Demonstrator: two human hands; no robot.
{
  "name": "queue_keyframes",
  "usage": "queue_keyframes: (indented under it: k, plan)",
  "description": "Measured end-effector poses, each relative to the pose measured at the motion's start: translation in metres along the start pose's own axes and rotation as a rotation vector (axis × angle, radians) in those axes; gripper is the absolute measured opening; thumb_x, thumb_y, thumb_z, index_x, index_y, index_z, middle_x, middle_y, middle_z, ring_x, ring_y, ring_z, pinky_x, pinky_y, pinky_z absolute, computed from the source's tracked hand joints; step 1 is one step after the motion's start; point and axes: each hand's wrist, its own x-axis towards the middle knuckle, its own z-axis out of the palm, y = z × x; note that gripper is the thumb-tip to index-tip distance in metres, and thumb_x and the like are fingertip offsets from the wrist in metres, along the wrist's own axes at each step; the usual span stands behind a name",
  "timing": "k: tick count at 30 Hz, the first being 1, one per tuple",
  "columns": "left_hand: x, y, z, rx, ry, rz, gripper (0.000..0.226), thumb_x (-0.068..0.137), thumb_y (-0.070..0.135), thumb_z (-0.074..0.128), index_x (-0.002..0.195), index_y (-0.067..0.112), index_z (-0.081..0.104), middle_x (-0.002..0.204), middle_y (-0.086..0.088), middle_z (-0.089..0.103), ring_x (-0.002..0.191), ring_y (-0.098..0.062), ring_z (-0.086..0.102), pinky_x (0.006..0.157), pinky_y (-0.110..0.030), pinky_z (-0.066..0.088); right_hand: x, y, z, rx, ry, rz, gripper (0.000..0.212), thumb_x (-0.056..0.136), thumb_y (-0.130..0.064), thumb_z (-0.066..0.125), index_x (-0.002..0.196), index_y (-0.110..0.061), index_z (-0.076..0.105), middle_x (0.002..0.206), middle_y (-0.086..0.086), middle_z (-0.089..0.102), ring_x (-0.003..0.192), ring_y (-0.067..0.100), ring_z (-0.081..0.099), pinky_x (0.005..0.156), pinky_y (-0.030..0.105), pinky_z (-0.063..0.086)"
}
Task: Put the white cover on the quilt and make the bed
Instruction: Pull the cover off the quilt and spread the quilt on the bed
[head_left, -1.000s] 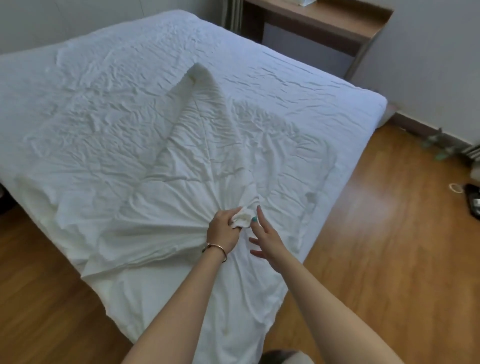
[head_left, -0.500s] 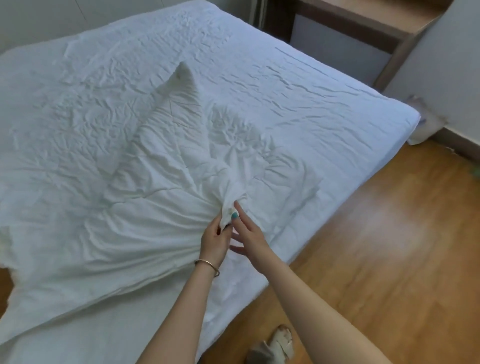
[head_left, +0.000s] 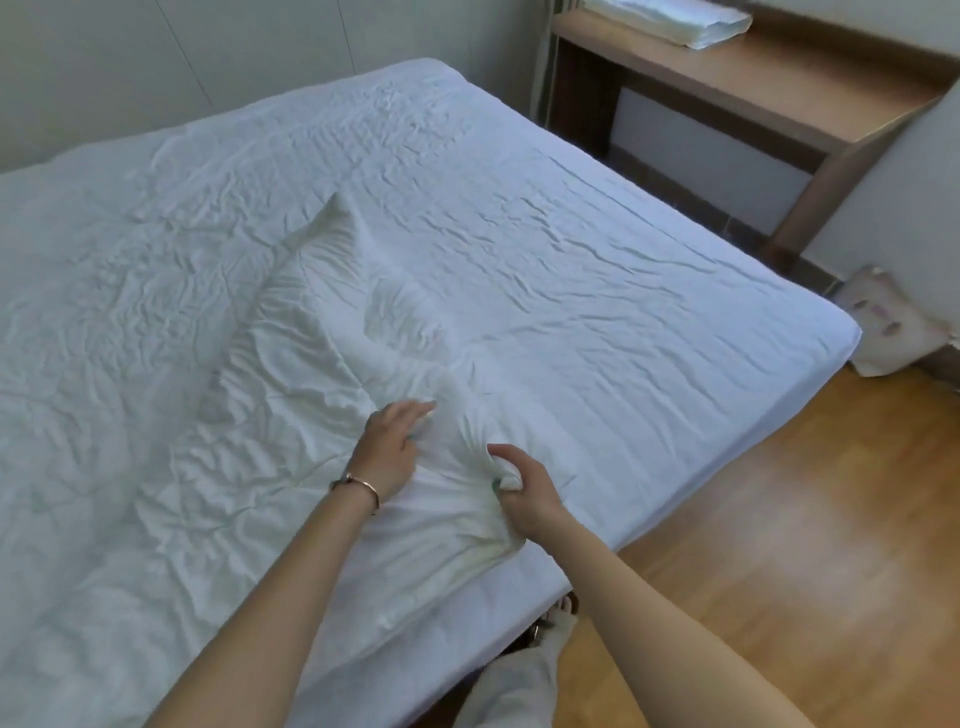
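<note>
At the bed's (head_left: 779, 332) near edge, a bunched corner of the cover (head_left: 291, 322) was gripped by the right hand (head_left: 524, 493); left hand (head_left: 389, 447) laid flat on it, fingers straight. Fabric judged soft, light, limp: best taken at corners.

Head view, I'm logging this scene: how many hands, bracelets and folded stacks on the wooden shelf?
hands: 2, left hand and right hand
bracelet: 1
folded stack on the wooden shelf: 1
Total: 4
</note>
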Motion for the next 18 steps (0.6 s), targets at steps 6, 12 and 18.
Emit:
queue_keyframes:
  k: [6, 12, 18]
  plan:
    - [0.143, 0.062, 0.022, 0.601, -0.416, 0.074, 0.11, 0.077, 0.048, 0.068, 0.152, 0.031, -0.012, 0.162, 0.002, -0.008, 0.149, -0.025, -0.005, 0.119, -0.048, 0.008, 0.064, -0.001, -0.121, -0.217, -0.016, -0.016, 0.049, 0.085, 0.012, 0.039, 0.112, -0.013, 0.072, 0.111, -0.009, 0.06, 0.11, 0.006, 0.052, 0.09, 0.013, 0.038]
    - [0.233, 0.143, 0.056, 0.631, -0.379, 0.075, 0.135, 0.053, 0.066, 0.079, 0.152, 0.025, -0.003, 0.153, 0.0, 0.02, 0.145, -0.023, 0.013, 0.117, -0.047, 0.005, 0.123, -0.013, -0.241, -0.276, -0.015, -0.015, 0.054, 0.081, 0.015, 0.035, 0.103, -0.015, 0.074, 0.085, -0.024, 0.055, 0.089, 0.01, 0.052, 0.06, 0.002, 0.036]
    - [0.297, 0.218, 0.127, 0.533, -0.194, 0.003, 0.104, 0.045, 0.068, 0.08, 0.127, 0.023, 0.036, 0.119, 0.002, 0.048, 0.114, -0.023, 0.044, 0.091, -0.035, 0.031, 0.188, 0.012, -0.368, -0.323, -0.09, -0.005, 0.054, 0.082, 0.009, 0.034, 0.105, -0.025, 0.07, 0.101, -0.01, 0.063, 0.096, 0.011, 0.056, 0.07, 0.007, 0.04]
